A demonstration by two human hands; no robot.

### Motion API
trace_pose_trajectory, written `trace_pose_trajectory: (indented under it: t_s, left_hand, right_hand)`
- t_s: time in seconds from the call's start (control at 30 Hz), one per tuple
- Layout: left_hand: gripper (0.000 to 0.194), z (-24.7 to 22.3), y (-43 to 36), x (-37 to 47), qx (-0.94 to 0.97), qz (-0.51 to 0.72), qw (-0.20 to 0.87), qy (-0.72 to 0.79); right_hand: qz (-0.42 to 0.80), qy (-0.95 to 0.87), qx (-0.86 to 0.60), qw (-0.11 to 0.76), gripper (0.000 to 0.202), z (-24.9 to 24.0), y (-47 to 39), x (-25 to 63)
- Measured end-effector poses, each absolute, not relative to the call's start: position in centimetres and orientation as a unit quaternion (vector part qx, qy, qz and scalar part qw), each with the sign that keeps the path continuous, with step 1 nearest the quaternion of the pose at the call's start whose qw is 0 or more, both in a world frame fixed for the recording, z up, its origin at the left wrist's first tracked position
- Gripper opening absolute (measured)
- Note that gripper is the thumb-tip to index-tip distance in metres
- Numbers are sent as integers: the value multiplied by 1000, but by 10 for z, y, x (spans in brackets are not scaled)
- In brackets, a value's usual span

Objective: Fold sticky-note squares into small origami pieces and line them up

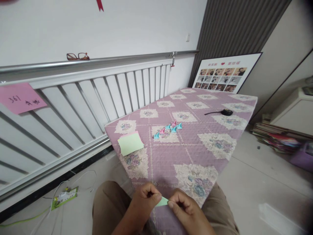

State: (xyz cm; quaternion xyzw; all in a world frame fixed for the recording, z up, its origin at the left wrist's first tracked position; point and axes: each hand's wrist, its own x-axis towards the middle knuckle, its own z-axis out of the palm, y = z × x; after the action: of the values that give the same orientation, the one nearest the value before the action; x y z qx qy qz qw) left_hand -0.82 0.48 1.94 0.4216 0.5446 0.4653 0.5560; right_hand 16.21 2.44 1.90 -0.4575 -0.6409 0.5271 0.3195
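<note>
Green paper [162,202] pinched at both ends

At the frame's lower centre, I see the left hand [147,197] and right hand [187,206] each clamped on that paper, probably to keep it steady. The sheet stack [130,144] sits left of centre on the tabletop [166,163], presumably for easy reach. Folded pink and blue pieces [162,131] lie mid-frame, apart from the stack, perhaps to avoid crushing.

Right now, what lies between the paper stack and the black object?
In the head view, folded blue and pink papers lie on the tablecloth between the paper stack and black object.
</note>
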Motion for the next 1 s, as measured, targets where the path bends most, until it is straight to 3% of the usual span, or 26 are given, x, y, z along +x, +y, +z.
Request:
trace_pose_trajectory:
  t_s: [0.37, 0.77, 0.87, 1.0]
  left_hand:
    - [21, 15, 3, -19, 451, 403, 586, 540]
    - [21, 17, -1, -17, 466, 373, 548, 586]
    - [22, 16, 0, -19, 459, 412, 564, 550]
    - [40, 14, -1, -19, 452, 458, 588, 491]
  right_hand:
    - [629, -473, -501, 359, 44, 0, 19, 156]
    - [661, -503, -447, 332, 39, 16, 26, 148]
    - [659, -476, -457, 361, 42, 13, 26, 143]
    - [674, -433, -461, 383, 44, 8, 23, 140]
